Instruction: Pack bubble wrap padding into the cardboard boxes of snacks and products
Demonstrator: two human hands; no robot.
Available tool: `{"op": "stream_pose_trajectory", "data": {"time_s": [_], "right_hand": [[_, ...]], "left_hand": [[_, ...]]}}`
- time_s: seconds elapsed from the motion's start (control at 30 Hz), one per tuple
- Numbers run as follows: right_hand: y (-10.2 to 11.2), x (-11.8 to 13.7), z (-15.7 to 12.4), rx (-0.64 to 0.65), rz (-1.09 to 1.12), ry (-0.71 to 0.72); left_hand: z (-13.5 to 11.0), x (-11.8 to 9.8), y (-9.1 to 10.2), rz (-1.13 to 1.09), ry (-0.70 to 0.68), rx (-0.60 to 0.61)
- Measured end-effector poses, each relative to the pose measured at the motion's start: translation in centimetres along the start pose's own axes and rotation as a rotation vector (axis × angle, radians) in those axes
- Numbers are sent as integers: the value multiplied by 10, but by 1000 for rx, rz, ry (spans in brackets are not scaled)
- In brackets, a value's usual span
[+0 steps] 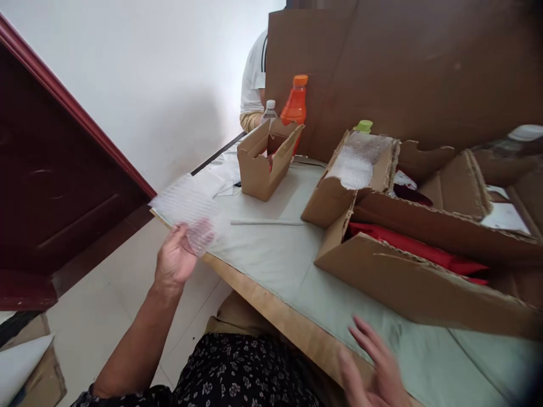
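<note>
At the desk's near-left corner, the person's left hand has its grip pinched on the near edge of a bubble wrap sheet. The sheet spreads up and away from the fingers, its long axis running roughly along the desk's edge, half overhanging the floor. The right hand hovers well apart by the near edge, fingers spread and empty, just below a large carton holding something red. An orange bottle stands farther back. I can read no writing on anything.
</note>
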State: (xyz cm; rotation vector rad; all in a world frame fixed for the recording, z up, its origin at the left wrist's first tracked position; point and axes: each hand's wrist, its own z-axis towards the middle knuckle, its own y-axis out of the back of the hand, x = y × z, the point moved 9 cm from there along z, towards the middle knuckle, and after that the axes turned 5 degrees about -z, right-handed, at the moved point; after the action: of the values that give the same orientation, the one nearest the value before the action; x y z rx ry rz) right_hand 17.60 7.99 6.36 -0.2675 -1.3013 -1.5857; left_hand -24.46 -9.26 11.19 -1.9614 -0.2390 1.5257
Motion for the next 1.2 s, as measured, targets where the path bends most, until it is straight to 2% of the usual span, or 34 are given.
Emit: {"op": "stream_pose_trajectory", "data": {"time_s": [0.07, 0.13, 0.2, 0.3, 0.37, 0.43, 0.53, 0.6, 0.67, 0.77, 0.9, 1.03, 1.13, 1.2], "right_hand": [[-23, 52, 11, 104, 75, 105], [-37, 90, 26, 210, 143, 146], [-41, 115, 37, 289, 200, 172], [-42, 133, 39, 373, 275, 192], [-45, 134, 32, 410, 306, 162], [-45, 126, 25, 385, 297, 105], [-34, 116, 18, 220, 154, 96], [-28, 116, 12, 129, 6, 155], [-30, 119, 5, 109, -108, 219], [-42, 124, -7, 181, -168, 265], [-47, 120, -20, 265, -99, 158], [-41, 109, -32, 365, 171, -38], [-39, 99, -38, 393, 336, -174], [-42, 87, -41, 393, 398, -261]], "left_hand": [[-27, 29, -22, -36, 182, 84], [-58, 52, -42, -8, 310, 202], [-88, 70, -57, 37, 405, 319], [-119, 85, -65, 74, 486, 411], [-126, 86, -62, 97, 473, 430], [-124, 81, -52, 150, 383, 406], [-116, 63, -26, 255, 143, 293], [-121, 62, -16, 342, 90, 314], [-138, 78, -16, 439, 193, 449], [-170, 107, -16, 512, 377, 605], [-180, 125, -5, 495, 424, 559], [-173, 139, 12, 383, 564, 453], [-184, 150, 9, 289, 749, 538], [-194, 151, 1, 223, 808, 612]]}}
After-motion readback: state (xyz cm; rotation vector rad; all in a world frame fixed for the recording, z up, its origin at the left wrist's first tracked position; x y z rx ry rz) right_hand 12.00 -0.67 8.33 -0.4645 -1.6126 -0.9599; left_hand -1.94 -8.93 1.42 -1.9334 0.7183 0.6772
